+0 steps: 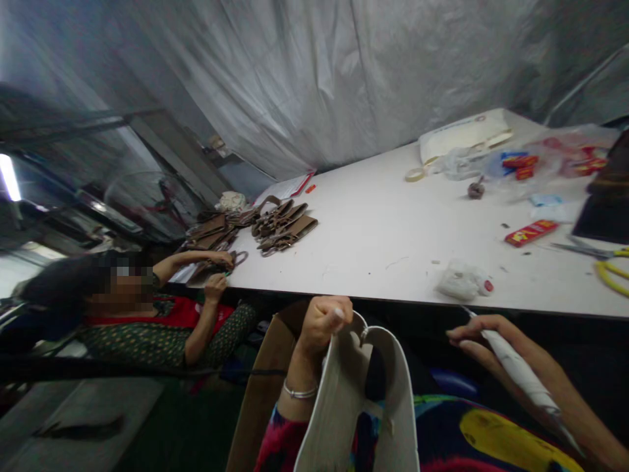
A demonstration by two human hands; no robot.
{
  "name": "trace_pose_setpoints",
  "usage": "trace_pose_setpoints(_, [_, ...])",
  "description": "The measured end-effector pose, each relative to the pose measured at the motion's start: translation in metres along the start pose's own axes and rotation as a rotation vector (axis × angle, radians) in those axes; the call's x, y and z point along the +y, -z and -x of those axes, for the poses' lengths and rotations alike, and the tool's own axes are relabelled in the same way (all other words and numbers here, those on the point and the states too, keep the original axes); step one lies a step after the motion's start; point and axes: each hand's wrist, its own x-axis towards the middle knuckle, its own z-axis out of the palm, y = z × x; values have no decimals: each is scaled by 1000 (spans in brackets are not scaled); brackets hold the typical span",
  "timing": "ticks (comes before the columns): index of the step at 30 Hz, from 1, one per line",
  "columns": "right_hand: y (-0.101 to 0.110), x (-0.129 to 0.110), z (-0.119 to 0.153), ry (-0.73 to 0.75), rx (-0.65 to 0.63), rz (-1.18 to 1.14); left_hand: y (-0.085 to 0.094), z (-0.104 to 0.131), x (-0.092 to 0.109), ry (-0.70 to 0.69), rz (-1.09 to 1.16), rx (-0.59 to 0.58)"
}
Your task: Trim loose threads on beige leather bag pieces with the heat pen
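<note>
My left hand [324,321] is closed in a fist on the upper edge of a white bag [339,393], which looks like stiff leather. The bag stands upright in front of my lap, with its two side panels curving apart and a gap between them. My right hand [540,360] holds a thin tool [515,367] with a white-wrapped handle and a fine metal tip, lying between thumb and fingers. Its tip points toward the table edge, to the right of the bag and apart from it.
A white table [363,229] spans ahead, bearing stacked brown bag pieces [285,226], a small plastic bag [459,280], a red packet [531,233], yellow-handled scissors [612,272] and a tape roll [415,175]. A cardboard box [260,393] stands beside my left arm. A co-worker [162,321] handles brown pieces at left.
</note>
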Motion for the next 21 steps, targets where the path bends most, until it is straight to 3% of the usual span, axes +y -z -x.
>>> trace_pose_setpoints(3, [-10, -36, -11, 43, -182, -52, -29, -6, -21, 30, 61, -168])
trace_pose_setpoints(7, [-19, -64, -19, 119, -322, 79, -55, -8, -35, 34, 154, -206])
trace_pose_setpoints(12, [-29, -49, -16, 154, -389, 153, -64, -4, -46, 60, 241, -206])
trace_pose_setpoints(17, [-29, -35, -14, 259, -361, 136, -65, 1, -56, 154, 248, -153])
trace_pose_setpoints(21, [-27, -30, -15, 309, -347, 122, -68, 2, -58, 146, 297, -112])
